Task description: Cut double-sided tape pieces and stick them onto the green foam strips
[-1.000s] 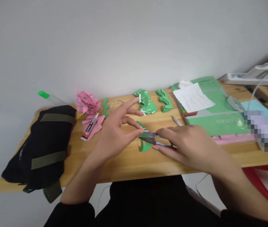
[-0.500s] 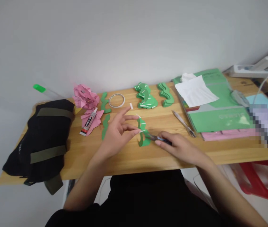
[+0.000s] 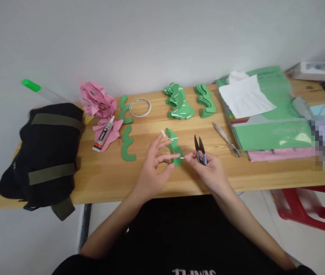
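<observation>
My right hand [image 3: 208, 170] holds small snips [image 3: 199, 149] in its palm, blades pointing away from me, and pinches the end of a thin white strip [image 3: 182, 157] between thumb and forefinger. The strip lies over a wavy green paper piece [image 3: 174, 145]. My left hand [image 3: 157, 166] is over the left side of that piece, fingers spread, with small white strips [image 3: 163, 133] at its fingertips. Left of my left hand lies another wavy green piece [image 3: 127, 145].
Behind are a tape roll [image 3: 140, 107], green paper stacks [image 3: 179, 105] and pink paper [image 3: 96, 100] with a glue tube [image 3: 104, 134]. A black bag [image 3: 50, 152] lies left; a pen [image 3: 226, 139] and green folder [image 3: 271, 133] lie right.
My right hand has turned the snips upright, away from the paper, and its fingertips now take the strip's end. My left hand has moved slightly right. The view has shifted.
</observation>
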A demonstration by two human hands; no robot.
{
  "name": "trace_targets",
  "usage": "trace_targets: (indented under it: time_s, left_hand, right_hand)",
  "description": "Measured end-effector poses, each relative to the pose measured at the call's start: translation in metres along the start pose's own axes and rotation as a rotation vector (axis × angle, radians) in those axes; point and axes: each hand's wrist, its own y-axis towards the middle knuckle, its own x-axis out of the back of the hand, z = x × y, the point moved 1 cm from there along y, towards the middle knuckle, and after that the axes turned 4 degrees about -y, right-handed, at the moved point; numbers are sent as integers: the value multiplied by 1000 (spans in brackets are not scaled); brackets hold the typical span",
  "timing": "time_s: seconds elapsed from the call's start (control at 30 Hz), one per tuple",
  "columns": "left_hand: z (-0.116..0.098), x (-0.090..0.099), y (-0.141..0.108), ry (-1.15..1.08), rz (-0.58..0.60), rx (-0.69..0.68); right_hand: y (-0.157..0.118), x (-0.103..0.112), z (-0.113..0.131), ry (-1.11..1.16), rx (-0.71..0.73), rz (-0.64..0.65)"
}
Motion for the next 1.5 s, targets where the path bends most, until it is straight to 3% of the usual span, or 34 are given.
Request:
trace_targets:
  time_s: [0.1,0.17,0.33,0.63,1.03,1.5]
  left_hand:
    - [14,-8,-13,372,-164,-291]
    - [24,-13,-19,508,-234,-346]
    - [35,-22,-21,426,-276,-192]
    - [41,-20,-22,280,-245,-86]
    - [45,-18,-24,131,-247,9]
    - [43,-15,-23,74,-270,60]
  right_hand:
    - [-4,0,-10,58,-116,-97]
    - [-7,-2,-15,94,-179,-105]
    - [-10,-12,-18,157,-224,27]
    - [-5,-20,-21,60,-231,231]
    - [-5,-23,-14,-20,-228,246]
    - [-8,-28,-10,53,-300,227]
